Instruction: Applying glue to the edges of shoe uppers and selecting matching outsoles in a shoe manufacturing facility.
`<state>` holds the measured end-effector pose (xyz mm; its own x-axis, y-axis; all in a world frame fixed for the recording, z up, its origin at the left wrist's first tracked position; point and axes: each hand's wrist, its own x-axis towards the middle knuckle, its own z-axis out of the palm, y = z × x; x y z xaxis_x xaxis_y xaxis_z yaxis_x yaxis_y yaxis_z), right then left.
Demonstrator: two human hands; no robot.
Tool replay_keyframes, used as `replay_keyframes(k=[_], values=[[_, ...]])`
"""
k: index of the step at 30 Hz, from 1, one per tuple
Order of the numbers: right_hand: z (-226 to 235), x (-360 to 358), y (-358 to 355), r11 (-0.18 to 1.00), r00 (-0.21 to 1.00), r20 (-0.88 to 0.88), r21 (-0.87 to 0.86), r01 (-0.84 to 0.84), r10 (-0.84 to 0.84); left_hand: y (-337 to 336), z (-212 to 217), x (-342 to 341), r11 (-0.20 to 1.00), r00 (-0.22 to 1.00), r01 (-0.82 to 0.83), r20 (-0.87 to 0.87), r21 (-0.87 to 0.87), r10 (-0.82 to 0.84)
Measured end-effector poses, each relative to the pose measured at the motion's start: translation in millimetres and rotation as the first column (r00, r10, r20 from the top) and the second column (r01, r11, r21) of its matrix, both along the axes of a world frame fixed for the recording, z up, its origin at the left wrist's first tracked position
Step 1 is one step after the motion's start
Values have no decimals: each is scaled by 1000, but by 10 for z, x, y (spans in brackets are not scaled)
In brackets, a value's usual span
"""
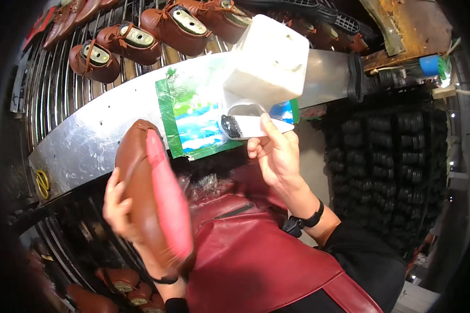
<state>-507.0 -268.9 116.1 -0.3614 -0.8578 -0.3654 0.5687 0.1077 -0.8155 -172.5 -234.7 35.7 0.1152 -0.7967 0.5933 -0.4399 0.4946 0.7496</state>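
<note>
My left hand [118, 206] wraps round a brown leather shoe [136, 177] from its left side. The shoe is tilted, with its pink underside [169, 203] turned to the right. In my right hand [279, 156] is a small brush with a white handle [253, 127] and dark bristles [231, 127], gripped between thumb and fingers. The bristles point left, apart from the shoe. Just beyond the brush stands a white square plastic container [266, 57], partly over a green and blue printed sheet [196, 117]. What the container holds cannot be seen.
A metal bench top [99, 135] curves across in front of me, with yellow-handled scissors [42, 183] at its left end. Several brown shoes [175, 28] sit on a barred rack behind it. Stacked black soles [386, 167] rise at the right. More shoes [125, 284] lie at lower left.
</note>
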Motion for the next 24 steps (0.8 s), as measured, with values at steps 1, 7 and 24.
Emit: replay_keyframes(k=[1, 7, 24], values=[[71, 11, 30, 1000, 996, 88, 1, -23, 23, -88, 230, -64, 992, 936, 68, 337, 108, -101], [-92, 497, -93, 892, 890, 116, -172, -419, 440, -86, -51, -291, 992, 859, 3, 508, -123, 61], [-166, 720, -540, 799, 789, -247, -83, -595, 562, -74, 9, -254, 990, 856, 13, 514, -138, 61]])
